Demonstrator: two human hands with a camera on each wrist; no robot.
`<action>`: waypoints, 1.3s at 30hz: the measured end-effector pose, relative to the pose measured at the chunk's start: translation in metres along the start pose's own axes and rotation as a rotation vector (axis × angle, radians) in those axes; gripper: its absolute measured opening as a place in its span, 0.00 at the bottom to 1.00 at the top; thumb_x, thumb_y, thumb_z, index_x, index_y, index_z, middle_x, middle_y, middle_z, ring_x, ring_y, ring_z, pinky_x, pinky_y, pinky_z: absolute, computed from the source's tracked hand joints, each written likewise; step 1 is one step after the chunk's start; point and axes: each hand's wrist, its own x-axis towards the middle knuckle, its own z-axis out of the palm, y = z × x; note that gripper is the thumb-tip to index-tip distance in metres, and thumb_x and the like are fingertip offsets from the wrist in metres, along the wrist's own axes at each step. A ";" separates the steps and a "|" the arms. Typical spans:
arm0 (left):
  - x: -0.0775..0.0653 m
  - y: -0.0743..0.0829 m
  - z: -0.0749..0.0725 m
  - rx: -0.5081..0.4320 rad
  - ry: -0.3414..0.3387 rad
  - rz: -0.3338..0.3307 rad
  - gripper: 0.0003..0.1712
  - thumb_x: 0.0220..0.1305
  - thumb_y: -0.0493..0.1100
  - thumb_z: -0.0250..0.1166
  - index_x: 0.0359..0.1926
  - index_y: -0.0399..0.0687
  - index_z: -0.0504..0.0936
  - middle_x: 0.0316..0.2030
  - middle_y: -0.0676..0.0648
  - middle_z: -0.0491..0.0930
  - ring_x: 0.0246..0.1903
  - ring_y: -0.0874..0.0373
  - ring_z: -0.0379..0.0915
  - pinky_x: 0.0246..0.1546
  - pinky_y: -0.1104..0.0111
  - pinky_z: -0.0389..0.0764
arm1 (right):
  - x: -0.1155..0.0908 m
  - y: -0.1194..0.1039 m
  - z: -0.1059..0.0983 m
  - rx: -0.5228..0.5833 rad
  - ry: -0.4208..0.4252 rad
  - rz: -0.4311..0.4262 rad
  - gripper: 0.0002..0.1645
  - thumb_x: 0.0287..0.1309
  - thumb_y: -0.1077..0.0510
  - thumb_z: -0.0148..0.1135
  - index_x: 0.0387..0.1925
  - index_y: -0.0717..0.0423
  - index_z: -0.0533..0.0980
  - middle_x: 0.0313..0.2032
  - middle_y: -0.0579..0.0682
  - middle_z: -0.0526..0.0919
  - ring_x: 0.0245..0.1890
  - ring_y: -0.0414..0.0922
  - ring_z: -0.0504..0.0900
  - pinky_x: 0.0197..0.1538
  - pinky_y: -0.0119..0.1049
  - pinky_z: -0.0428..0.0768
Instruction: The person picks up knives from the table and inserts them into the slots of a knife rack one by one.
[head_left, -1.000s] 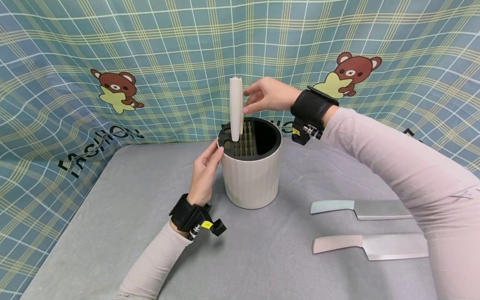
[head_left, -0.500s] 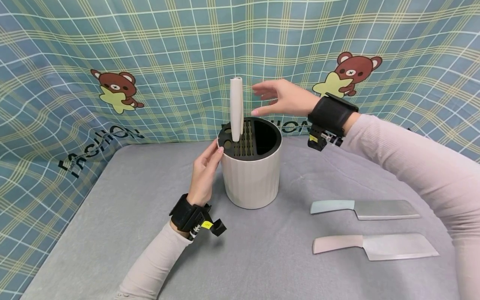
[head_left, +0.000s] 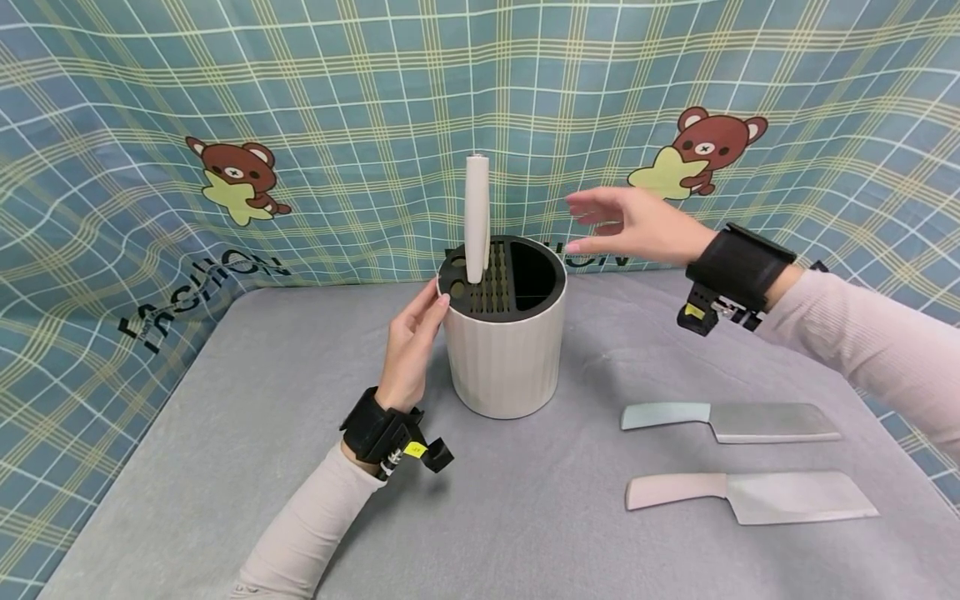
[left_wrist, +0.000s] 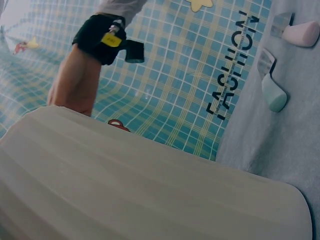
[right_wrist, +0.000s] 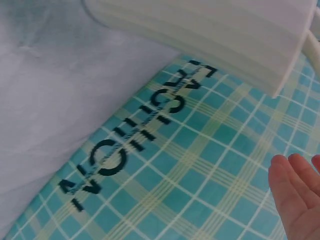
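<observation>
A white ribbed knife holder (head_left: 504, 367) with a black slotted top stands on the grey cloth. Upright in its left part is a white handle (head_left: 476, 218); a second pale edge shows close behind it, and whatever is below the top is hidden. My left hand (head_left: 408, 350) rests against the holder's left side, fingers fairly straight and thumb at the rim. To the right of the holder, my right hand (head_left: 637, 223) hangs in the air with fingers extended and nothing in them. In the right wrist view, the fingertips (right_wrist: 295, 180) are apart from the holder (right_wrist: 215, 35).
Two cleavers lie on the cloth at the right, handles pointing left: one with a light blue handle (head_left: 666, 414), a nearer one with a pale pink handle (head_left: 677, 490). The holder's right compartment (head_left: 532, 275) is a wide dark opening. Behind hangs a plaid curtain (head_left: 360, 125).
My right hand has drawn away from the white handle, moving right and slightly down, its fingers spreading. The left hand stays at the holder, and the handle remains upright.
</observation>
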 end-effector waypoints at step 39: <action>-0.001 0.001 0.001 0.010 -0.002 -0.004 0.32 0.74 0.46 0.53 0.74 0.46 0.57 0.73 0.50 0.57 0.70 0.62 0.55 0.72 0.71 0.62 | -0.068 0.092 0.045 -0.012 -0.105 0.020 0.36 0.61 0.57 0.65 0.67 0.66 0.65 0.64 0.63 0.70 0.60 0.58 0.72 0.63 0.55 0.76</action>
